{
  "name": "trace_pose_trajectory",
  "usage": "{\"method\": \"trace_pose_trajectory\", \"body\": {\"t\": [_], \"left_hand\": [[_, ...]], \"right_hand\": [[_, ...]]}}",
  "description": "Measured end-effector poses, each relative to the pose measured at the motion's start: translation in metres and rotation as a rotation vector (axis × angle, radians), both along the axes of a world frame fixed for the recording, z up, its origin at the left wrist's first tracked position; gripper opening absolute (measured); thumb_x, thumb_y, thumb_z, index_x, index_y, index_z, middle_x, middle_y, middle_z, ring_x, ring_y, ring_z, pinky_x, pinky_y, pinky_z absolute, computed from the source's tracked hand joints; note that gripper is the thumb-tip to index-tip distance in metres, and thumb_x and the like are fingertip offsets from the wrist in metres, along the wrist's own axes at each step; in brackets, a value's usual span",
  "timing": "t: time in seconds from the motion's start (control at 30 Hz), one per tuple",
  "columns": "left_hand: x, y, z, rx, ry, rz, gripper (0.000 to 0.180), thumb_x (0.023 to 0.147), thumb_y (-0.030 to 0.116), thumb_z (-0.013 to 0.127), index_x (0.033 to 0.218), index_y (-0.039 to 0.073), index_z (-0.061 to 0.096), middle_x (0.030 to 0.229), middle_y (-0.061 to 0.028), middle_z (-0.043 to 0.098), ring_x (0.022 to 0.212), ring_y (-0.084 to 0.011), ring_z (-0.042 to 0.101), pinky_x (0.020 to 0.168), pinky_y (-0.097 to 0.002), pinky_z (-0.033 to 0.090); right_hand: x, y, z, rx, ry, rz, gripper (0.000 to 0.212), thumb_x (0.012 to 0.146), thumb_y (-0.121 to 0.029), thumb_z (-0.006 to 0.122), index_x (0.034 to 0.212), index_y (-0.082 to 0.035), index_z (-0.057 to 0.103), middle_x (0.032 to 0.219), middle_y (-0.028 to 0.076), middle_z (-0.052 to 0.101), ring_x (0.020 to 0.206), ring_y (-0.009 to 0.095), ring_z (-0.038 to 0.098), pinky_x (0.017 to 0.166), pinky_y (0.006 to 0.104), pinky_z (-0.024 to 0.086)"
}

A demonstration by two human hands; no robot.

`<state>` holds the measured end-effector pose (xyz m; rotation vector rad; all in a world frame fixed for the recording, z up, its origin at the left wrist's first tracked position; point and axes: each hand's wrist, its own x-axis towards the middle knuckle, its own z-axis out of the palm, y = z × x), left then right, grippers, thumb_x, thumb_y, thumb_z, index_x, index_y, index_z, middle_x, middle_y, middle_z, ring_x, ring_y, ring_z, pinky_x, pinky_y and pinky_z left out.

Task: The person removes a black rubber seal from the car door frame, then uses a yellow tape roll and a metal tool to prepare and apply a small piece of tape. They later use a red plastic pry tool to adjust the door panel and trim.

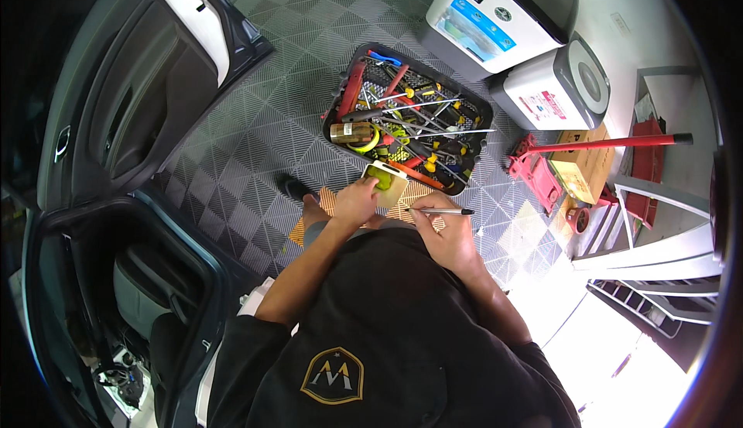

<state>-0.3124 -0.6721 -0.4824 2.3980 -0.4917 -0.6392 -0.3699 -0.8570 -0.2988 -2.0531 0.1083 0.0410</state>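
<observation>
In front of my body, my left hand (356, 202) is closed on a small cream-coloured box (395, 190). Something yellow-green (379, 176) shows at its upper side, beside my fingers; I cannot make out what it is. My right hand (450, 236) pinches a slim silver-and-black pen-like stick (449, 211), held almost level with its dark end to the right. Just beyond both hands, a black crate (443, 73) on the floor is full of hand tools. Among them lie several screwdrivers, a red tool (352, 89) and an orange-handled tool (418, 174).
An open car door (131, 95) and the car's seat (143, 285) are on the left. White-and-grey bins (495, 18) stand at the far right. Nearer are a red floor jack (534, 172) with a long handle, a cardboard box (592, 157) and a grey metal ladder-like frame (658, 261).
</observation>
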Motion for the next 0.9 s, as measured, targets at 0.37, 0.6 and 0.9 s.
{"method": "trace_pose_trajectory", "body": {"t": [0.37, 0.6, 0.9], "left_hand": [[0.017, -0.065, -0.101, 0.59, -0.265, -0.754, 0.029, 0.092, 0.016, 0.061, 0.115, 0.01, 0.075, 0.118, -0.0053, 0.073, 0.102, -0.0201, 0.071, 0.083, -0.0337, 0.055], [0.014, -0.069, -0.125, 0.641, -0.407, -0.725, 0.031, 0.092, 0.016, 0.063, 0.119, 0.011, 0.076, 0.121, -0.0034, 0.074, 0.113, -0.0195, 0.068, 0.094, -0.0354, 0.052], [0.01, -0.021, 0.006, 0.059, 0.035, -0.32, 0.015, 0.086, 0.007, 0.069, 0.1, 0.002, 0.068, 0.092, -0.015, 0.075, 0.076, -0.0281, 0.074, 0.069, -0.0367, 0.06]], "right_hand": [[-0.005, -0.013, 0.019, -0.136, 0.027, -0.005, 0.011, 0.092, -0.004, 0.071, 0.101, 0.0, 0.068, 0.093, 0.015, 0.071, 0.076, 0.027, 0.07, 0.066, 0.0346, 0.056], [-0.032, -0.011, 0.02, -0.11, 0.096, -0.109, 0.009, 0.092, -0.002, 0.07, 0.101, 0.001, 0.068, 0.092, 0.013, 0.07, 0.078, 0.023, 0.07, 0.068, 0.033, 0.056], [-0.041, -0.02, 0.012, -0.063, 0.108, -0.151, 0.01, 0.092, -0.003, 0.07, 0.1, 0.002, 0.069, 0.091, 0.013, 0.07, 0.076, 0.021, 0.068, 0.067, 0.0324, 0.054]]}}
